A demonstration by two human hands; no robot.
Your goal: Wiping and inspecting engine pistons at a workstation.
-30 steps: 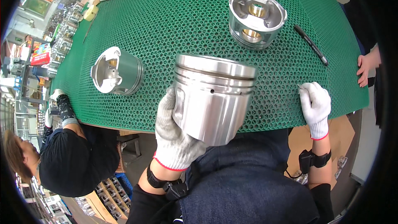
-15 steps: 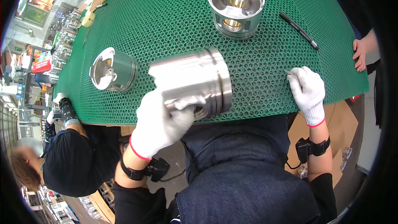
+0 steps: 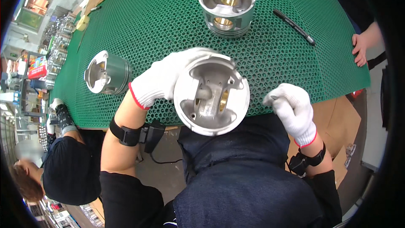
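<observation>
- Far left on the green mat point(image 3: 164, 33), a metal piston point(image 3: 119, 72) lies on its side, its hollow end facing left.
- The gloved left hand point(image 3: 168, 72) is closed firmly around the held piston point(image 3: 212, 117), fingers wrapped over its far side; a grey tip inside the cavity looks like a gloved digit.
- That held piston is over the mat's near edge, hollow end toward the camera.
- Beyond it, an upright piston point(image 3: 230, 22) stands hollow end up.
- The gloved right hand point(image 3: 296, 109) is curled, thumb and forefinger pinching a small dark piece point(image 3: 275, 98), too small to identify.
- Farther back lies a black marker point(image 3: 294, 26).
</observation>
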